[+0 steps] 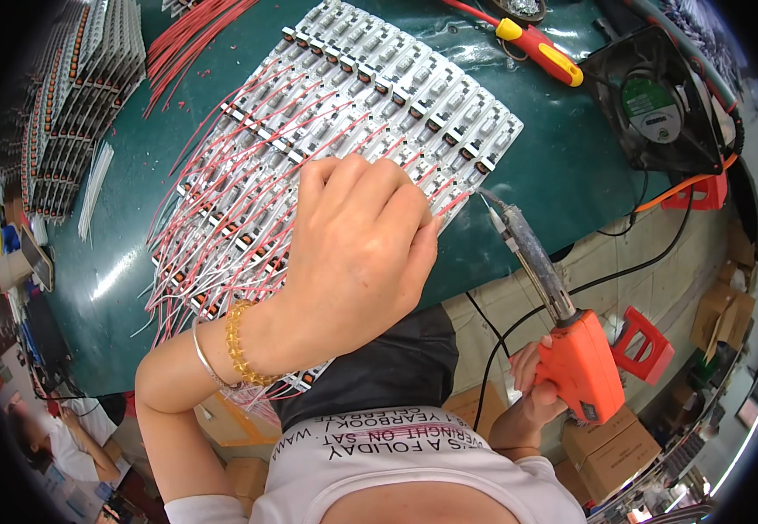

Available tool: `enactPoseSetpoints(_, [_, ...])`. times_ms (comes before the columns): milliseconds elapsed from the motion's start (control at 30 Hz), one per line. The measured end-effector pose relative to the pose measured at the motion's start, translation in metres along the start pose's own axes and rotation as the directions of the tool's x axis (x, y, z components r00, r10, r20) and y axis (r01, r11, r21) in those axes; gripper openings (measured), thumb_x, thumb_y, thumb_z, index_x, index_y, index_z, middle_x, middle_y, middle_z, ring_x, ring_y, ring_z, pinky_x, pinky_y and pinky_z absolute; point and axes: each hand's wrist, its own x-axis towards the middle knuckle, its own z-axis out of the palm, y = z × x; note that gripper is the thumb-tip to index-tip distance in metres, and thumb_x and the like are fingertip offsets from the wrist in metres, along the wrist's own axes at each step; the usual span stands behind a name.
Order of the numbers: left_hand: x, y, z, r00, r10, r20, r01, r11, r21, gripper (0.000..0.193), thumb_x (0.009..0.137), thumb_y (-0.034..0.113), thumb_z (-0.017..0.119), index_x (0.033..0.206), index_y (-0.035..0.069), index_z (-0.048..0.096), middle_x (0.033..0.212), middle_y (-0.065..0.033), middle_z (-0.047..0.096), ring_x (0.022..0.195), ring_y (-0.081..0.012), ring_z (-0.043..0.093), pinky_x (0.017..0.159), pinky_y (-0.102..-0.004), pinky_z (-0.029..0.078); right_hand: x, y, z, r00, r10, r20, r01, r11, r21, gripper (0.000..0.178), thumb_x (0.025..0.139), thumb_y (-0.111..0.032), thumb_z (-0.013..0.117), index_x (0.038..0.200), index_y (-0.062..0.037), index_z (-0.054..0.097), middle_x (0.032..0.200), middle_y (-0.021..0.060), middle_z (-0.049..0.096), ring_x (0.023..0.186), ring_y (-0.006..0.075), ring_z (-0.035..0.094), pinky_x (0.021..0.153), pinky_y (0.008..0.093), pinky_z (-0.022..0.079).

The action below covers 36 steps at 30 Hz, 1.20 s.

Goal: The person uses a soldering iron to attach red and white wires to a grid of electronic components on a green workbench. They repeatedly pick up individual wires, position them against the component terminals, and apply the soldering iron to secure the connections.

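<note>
My left hand point(357, 253), with a yellow bead bracelet and a metal bangle at the wrist, is closed above a panel of small white boards point(449, 96). A short red wire point(453, 203) runs from its pinched fingers to the panel's right edge; the fingertips themselves are hidden underneath. In my right hand point(536, 384) is an orange-handled soldering gun point(590, 367), gripped by its body. Its thin tip points up-left, close to the panel's right edge beside that wire. Many red and white wires point(213, 227) trail off the boards towards the left.
Stacked board panels point(77, 96), loose red wires point(188, 44) and white wires point(96, 188) lie left on the green table point(117, 323). A red-yellow screwdriver point(543, 52) and black fan point(654, 105) sit far right. Black cable point(602, 278) hangs beside the table. Another person point(69, 437) is lower left.
</note>
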Motion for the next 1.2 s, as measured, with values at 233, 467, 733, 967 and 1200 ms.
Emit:
enactPoseSetpoints(233, [-0.002,-0.001,0.001,1.0,0.0,-0.009,0.0,1.0,0.005,0.017,0.072,0.002,0.074,0.074,0.006,0.058,0.078,-0.0051,0.053,0.077,-0.025,0.051,0.075,-0.038,0.035,0.014,-0.015,0.014,0.998,0.04,0.048,-0.043,0.997,0.066,0.074,0.087,-0.054,0.064,0.127,0.0062,0.048,0.05,-0.0035,0.043,0.041,0.0094,0.042,0.044,0.0257,0.04])
enactPoseSetpoints(467, [-0.007,-0.007,-0.012,0.99,0.006,-0.139,-0.011,0.999,-0.036,0.014,0.073,0.003,0.073,0.075,0.006,0.059,0.079,-0.0063,0.058,0.076,-0.0266,0.055,0.072,-0.0373,0.038,-0.021,0.04,-0.04,0.967,0.127,-0.221,-0.126,0.992,0.019,0.078,0.086,-0.054,0.064,0.13,0.0075,0.044,0.051,-0.0021,0.043,0.041,0.0094,0.04,0.044,0.0245,0.038])
enactPoseSetpoints(733, [0.056,-0.128,-0.096,0.964,-0.026,-0.264,0.148,0.879,0.454,0.011,0.08,0.016,0.069,0.084,0.008,0.063,0.095,-0.0086,0.063,0.088,-0.0299,0.058,0.078,-0.0405,0.041,0.141,-0.042,0.034,0.954,-0.278,-0.114,0.277,0.961,-0.03,0.054,0.091,-0.04,0.065,0.113,0.0071,0.05,0.052,-0.0006,0.044,0.042,0.0086,0.041,0.043,0.0228,0.035])
enactPoseSetpoints(967, [-0.024,-0.086,-0.071,0.999,-0.024,-0.029,0.027,0.994,0.11,0.055,0.072,0.024,0.078,0.122,0.01,0.059,0.126,-0.0198,0.053,0.117,-0.0389,0.05,0.1,-0.0514,0.038,0.225,-0.056,0.114,0.994,-0.071,-0.08,0.05,0.971,-0.232,0.026,0.096,-0.017,0.058,0.074,-0.0048,0.051,0.048,-0.0004,0.044,0.036,0.0084,0.04,0.036,0.0237,0.029])
enactPoseSetpoints(1200, [-0.079,-0.071,-0.06,0.987,0.147,0.07,-0.156,0.977,0.148,0.043,0.079,0.037,0.07,0.112,0.011,0.063,0.131,-0.0186,0.05,0.128,-0.0398,0.04,0.107,-0.0652,0.024,0.191,-0.04,0.098,0.995,-0.018,0.097,0.006,0.993,0.117,0.048,0.1,-0.034,0.05,0.121,0.0098,0.048,0.051,-0.0013,0.038,0.041,0.0079,0.038,0.105,0.0497,0.04])
